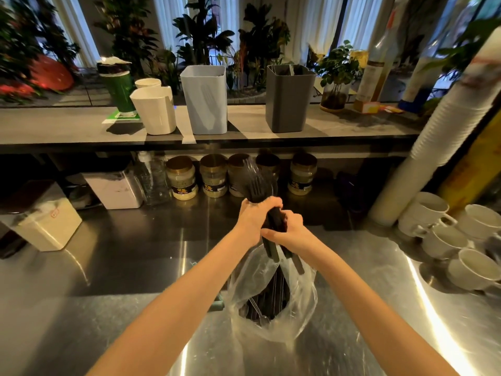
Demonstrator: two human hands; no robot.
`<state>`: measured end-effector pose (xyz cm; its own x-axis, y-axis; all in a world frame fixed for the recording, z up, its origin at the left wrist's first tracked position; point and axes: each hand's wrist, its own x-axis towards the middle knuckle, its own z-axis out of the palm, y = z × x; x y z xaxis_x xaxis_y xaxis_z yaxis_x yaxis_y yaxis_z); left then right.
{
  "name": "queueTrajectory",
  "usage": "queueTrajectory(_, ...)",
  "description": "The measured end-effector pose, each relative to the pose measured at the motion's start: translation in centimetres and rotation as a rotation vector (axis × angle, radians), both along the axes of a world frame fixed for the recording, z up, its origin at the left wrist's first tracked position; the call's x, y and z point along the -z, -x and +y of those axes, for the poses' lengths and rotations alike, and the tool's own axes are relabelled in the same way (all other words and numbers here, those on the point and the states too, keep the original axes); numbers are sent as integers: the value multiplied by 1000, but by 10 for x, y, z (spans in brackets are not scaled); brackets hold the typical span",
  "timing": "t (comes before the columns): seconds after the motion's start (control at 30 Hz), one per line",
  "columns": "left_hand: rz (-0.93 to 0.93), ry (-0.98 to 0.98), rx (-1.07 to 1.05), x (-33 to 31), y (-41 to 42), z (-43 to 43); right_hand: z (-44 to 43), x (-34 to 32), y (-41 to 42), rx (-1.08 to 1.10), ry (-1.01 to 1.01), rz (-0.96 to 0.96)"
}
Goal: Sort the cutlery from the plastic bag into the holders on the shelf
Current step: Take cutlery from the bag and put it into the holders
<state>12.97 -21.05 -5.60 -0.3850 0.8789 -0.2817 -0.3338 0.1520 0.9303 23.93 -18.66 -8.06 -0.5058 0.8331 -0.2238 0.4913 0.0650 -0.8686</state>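
Observation:
A clear plastic bag (301, 302) stands open on the steel counter with dark cutlery inside. Just above it both hands grip one bundle of black plastic cutlery (256, 185), fork tines pointing up and away. My left hand (253, 221) wraps the bundle near the heads. My right hand (288, 233) holds the handles just below, which stick out under it. On the shelf stand three holders: a white one (154, 109), a light blue one (204, 100) and a dark grey one (288, 100) with dark items inside.
The shelf (352, 123) also carries a green cup stack (119, 88), a potted plant (336, 74) and a bottle (376, 63). Jars (181, 177) and boxes (113, 188) sit beneath it. White mugs (444, 234) and a tall stack of paper cups (439, 131) crowd the right.

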Motion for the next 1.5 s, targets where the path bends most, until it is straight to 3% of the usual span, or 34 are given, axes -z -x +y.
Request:
queueTrajectory(0.13, 60, -167, -64, -25, 17, 6, -21, -6, -11, 363, 48, 432)
queueTrajectory(0.2, 147, -216, -85, -37, 23, 7, -28, -9, -9, 522, 317, 616)
queueTrajectory(0.3, 265, -365, -74, -51, 21, 9, -24, -13, 6, 573, 843, 954)
queueTrajectory(0.4, 321, -437, -31, -48, 14, 8, -20, -22, 19, 635, 980, 1162)
queueTrajectory(0.6, 292, -276, -70, -23, 9, 7, -26, -15, 35, 610, 787, 902)
queueTrajectory(0.77, 133, -247, -26, -18, 2, 1, -21, -4, 36, 689, 658, 731)
queueTrajectory(0.9, -218, -254, -15, -12, 1, -4, -22, 4, 31, 748, 328, 646)
queueTrajectory(0.97, -308, -239, 37, -13, 4, -6, -28, 3, 26, 688, 218, 616)
queueTrajectory(1.1, -204, -205, 97, -21, 16, -6, -31, -4, 18, 368, 110, 341)
queueTrajectory(1.17, -124, -175, 148, -28, 23, -10, -24, -24, 9, 342, 47, 393)
queueTrajectory(1.23, 96, -158, 267, -34, 25, -15, -17, -49, 2, 203, -6, 471)
queueTrajectory(1.33, 453, -142, 398, -38, 20, -20, -10, -69, 9, -21, -71, 276)
queueTrajectory(1.5, 738, -91, 403, -33, 14, -14, 5, -57, 27, 134, 68, 343)
